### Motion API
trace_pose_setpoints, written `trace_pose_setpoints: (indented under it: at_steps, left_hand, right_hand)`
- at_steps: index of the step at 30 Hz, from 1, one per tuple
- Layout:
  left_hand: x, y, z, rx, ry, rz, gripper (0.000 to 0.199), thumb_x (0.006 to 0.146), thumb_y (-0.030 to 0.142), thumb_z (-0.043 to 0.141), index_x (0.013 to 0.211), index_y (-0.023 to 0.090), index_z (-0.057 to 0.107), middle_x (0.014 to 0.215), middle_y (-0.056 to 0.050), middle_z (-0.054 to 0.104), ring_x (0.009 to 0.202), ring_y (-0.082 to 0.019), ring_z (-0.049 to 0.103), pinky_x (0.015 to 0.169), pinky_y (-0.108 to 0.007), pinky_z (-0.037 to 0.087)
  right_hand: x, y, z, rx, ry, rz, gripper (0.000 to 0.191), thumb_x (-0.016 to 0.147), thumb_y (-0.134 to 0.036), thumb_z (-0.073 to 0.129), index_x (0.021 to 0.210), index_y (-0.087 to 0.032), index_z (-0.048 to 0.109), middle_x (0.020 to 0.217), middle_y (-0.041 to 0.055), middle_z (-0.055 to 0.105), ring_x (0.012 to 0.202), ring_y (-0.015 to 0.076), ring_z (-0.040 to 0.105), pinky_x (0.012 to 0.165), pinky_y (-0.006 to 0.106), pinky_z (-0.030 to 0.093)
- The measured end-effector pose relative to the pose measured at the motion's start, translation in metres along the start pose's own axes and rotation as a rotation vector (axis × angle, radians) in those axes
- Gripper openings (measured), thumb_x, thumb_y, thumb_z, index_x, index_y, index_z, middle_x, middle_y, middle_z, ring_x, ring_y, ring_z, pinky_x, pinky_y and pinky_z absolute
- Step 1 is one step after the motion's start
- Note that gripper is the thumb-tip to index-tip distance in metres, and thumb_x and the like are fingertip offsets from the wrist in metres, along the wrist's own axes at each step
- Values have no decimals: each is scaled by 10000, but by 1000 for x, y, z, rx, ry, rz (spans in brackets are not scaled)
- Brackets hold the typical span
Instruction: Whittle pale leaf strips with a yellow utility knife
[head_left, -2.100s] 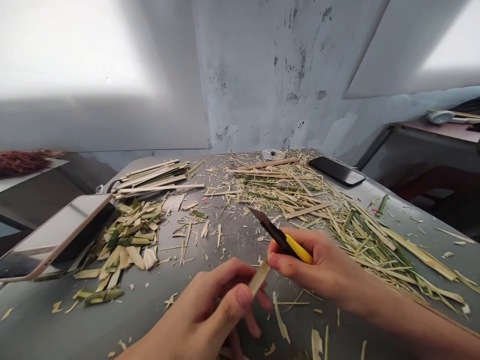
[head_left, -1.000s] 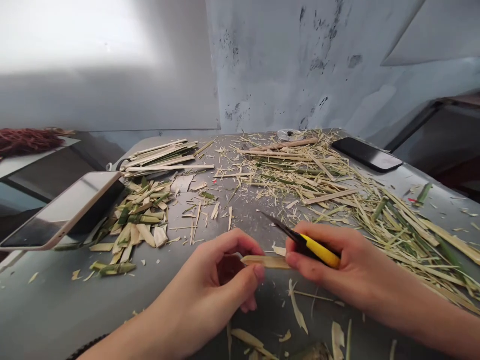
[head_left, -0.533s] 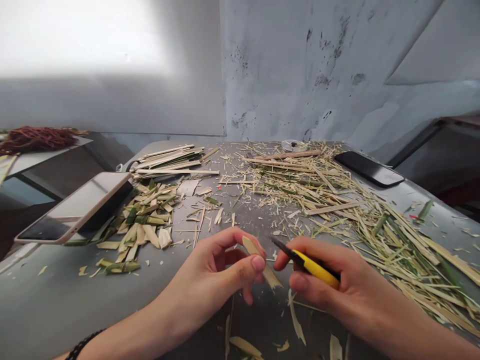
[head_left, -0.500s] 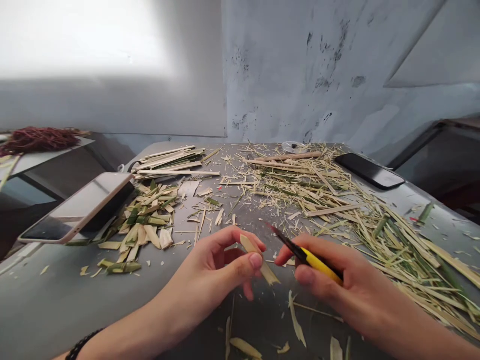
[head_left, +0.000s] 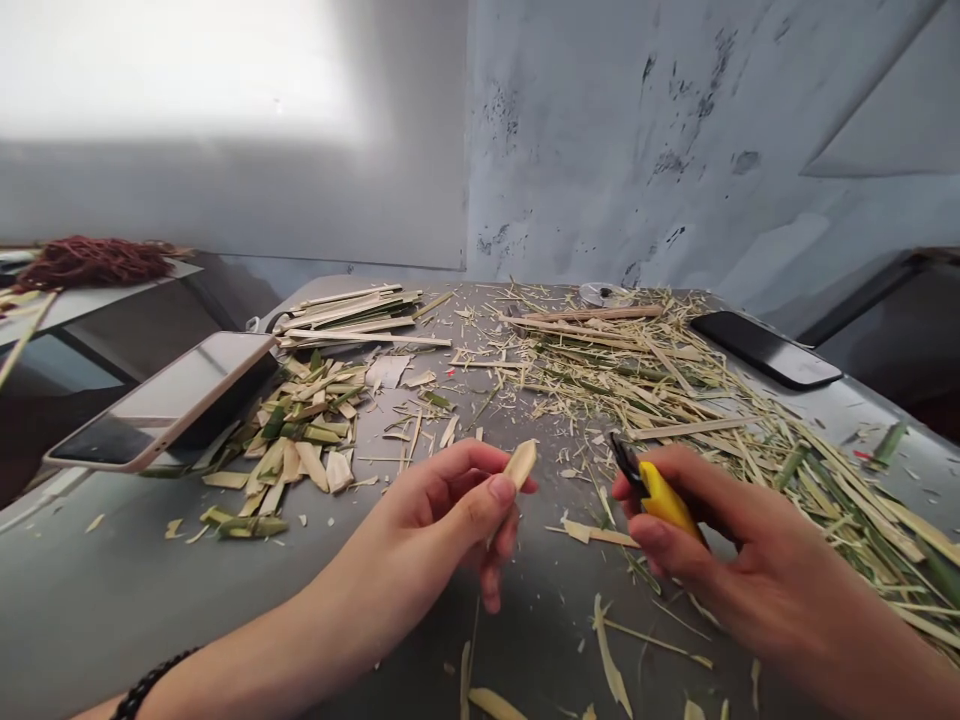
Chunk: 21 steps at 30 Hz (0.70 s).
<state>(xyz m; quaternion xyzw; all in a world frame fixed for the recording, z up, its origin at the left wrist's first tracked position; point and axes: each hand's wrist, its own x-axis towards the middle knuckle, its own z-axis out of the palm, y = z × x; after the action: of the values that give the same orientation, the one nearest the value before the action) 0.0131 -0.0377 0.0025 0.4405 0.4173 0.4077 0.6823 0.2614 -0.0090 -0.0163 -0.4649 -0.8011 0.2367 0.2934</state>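
Pinched between the thumb and fingers of my left hand (head_left: 457, 515) is a short, pale bamboo piece (head_left: 522, 463) with a pointed upper end. My right hand (head_left: 720, 540) grips a yellow and black utility knife (head_left: 664, 500), its dark tip pointing up and to the left. A gap separates the knife from the bamboo piece. Thin shavings (head_left: 611, 655) lie on the grey table (head_left: 187, 610) below my hands. The lower end of the bamboo piece is hidden by my fingers.
Left of my hands is a heap of short bamboo chips (head_left: 300, 440), beside a propped phone (head_left: 165, 400). Long bamboo strips (head_left: 360, 310) lie behind it. Thin scraps (head_left: 675, 390) spread across the right, near a dark phone (head_left: 765, 348). Reddish strands (head_left: 97, 262) sit far left.
The bamboo piece has turned in my left hand, its pointed end now up and to the right. My right hand has drawn the knife away to the right. The view has shifted slightly.
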Motion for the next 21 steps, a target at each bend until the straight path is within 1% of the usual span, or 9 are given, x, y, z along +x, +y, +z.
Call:
trace_pose_setpoints:
  at_steps: [2, 4, 7, 9, 12, 14, 16, 18, 21]
  left_hand:
    - [0, 1, 0, 33, 23, 28, 239, 975, 407, 648, 944, 170, 655, 766, 21, 605, 609, -77, 588, 585, -183, 529]
    - [0, 3, 0, 44, 36, 56, 222, 953, 393, 687, 918, 174, 672, 872, -1, 636, 697, -98, 658, 641, -198, 556]
    - [-3, 6, -1, -17, -16, 55, 188, 915, 406, 735, 928, 219, 724, 1025, -9, 646, 902, -186, 747, 789, -282, 602]
    - [-7, 6, -1, -28, -76, 44, 170, 897, 415, 754, 909, 245, 759, 1172, -20, 651, 1107, -250, 715, 945, -354, 574]
    - [-9, 4, 4, 53, -135, 58, 164, 883, 415, 772, 877, 253, 795, 1273, -45, 664, 1391, -288, 513, 1135, -405, 439]
    - [-8, 2, 9, 57, -128, 94, 166, 865, 422, 790, 886, 258, 802, 1283, -58, 666, 1448, -290, 432, 1146, -413, 424]
    - [-6, 0, 13, 15, -95, 124, 144, 848, 402, 811, 887, 264, 795, 1315, -53, 637, 1415, -284, 462, 1073, -382, 490]
    - [-3, -2, 15, 0, -67, 124, 106, 862, 361, 803, 890, 261, 781, 1344, -42, 606, 1349, -257, 521, 995, -322, 535]
    - [-1, -3, 14, 55, -40, 114, 80, 897, 326, 770, 923, 252, 753, 1342, -26, 589, 1268, -201, 571, 954, -250, 535]
  right_hand:
    - [0, -4, 0, -1, -17, 18, 359, 960, -598, 559, 933, -253, 651, 643, -22, 575, 526, 136, 503, 472, 248, 389]
    - [1, -9, -1, 45, -22, 89, 380, 937, -632, 575, 941, -259, 651, 624, -36, 535, 523, 131, 467, 485, 250, 379]
    - [1, -14, -3, 207, -69, 198, 403, 890, -659, 623, 992, -269, 647, 642, -45, 486, 519, 122, 420, 462, 240, 356]
    - [0, -17, -4, 339, -127, 231, 389, 863, -626, 679, 1040, -282, 642, 648, -56, 455, 514, 112, 394, 447, 226, 334]
    - [-2, -24, -4, 504, -264, 229, 319, 851, -525, 728, 1055, -291, 655, 631, -69, 419, 514, 101, 348, 448, 219, 286]
    - [-3, -30, 0, 559, -354, 207, 266, 815, -457, 774, 989, -280, 676, 622, -71, 421, 534, 98, 345, 473, 220, 287]
    - [-3, -34, 4, 554, -377, 183, 182, 808, -380, 779, 868, -254, 663, 627, -68, 446, 564, 96, 369, 511, 218, 314]
    - [-2, -36, 8, 523, -340, 181, 140, 848, -313, 717, 792, -233, 617, 636, -63, 466, 586, 97, 390, 536, 217, 332]
    - [-1, -33, 11, 478, -273, 201, 145, 902, -281, 610, 776, -228, 560, 646, -59, 451, 592, 102, 384, 528, 221, 327]
